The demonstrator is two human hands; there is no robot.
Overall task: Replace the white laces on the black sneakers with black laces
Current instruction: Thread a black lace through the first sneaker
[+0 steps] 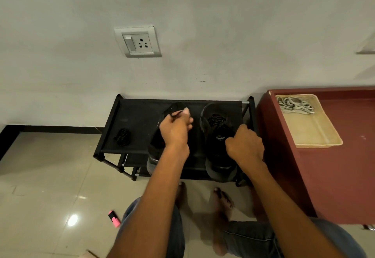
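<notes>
Two black sneakers stand on a black shoe rack (138, 121). My left hand (175, 129) is over the left sneaker (158, 142) and pinches a black lace (174, 114) near its toe end. The right sneaker (217, 136) has black lace bunched on its front. My right hand (244, 146) grips the right sneaker's side near the tongue with curled fingers. A loose bundle of black lace (122, 137) lies on the rack's left part. White laces (295, 105) lie in a beige tray (316, 136) on the red table.
The red table (334, 166) stands right of the rack, against the white wall with a socket (140, 42). A pink highlighter (114, 218) lies on the tiled floor. My bare feet (221, 198) and jeans are below the rack's front edge.
</notes>
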